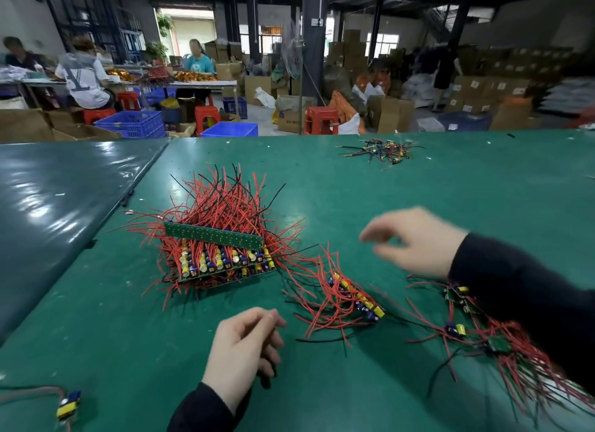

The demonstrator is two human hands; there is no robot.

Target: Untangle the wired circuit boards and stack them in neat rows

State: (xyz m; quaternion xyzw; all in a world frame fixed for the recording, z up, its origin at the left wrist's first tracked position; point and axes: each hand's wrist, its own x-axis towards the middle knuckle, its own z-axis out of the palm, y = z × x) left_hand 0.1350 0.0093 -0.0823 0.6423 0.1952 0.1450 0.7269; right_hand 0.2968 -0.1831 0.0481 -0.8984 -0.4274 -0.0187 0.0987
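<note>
With both free | left hand (240, 351) loosely curled, empty | right hand (415, 240) blurred, spread, empty | stacked boards (222, 254) centre: done; loose tangle (351, 299) lower right: pending.

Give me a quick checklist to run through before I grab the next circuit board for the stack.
1. Left hand free: ok, fingers loosely curled, nothing held.
2. Right hand free: ok as far as the motion blur shows; it hovers above the mat.
3. Next piece reachable: ok, small wired bundle lies between the hands.
4. Bundle clear of stack: not ok, red wires overlap.
5. Stack top level: not ok, top board sits tilted.
6. Right pile untangled: not ok.
</note>
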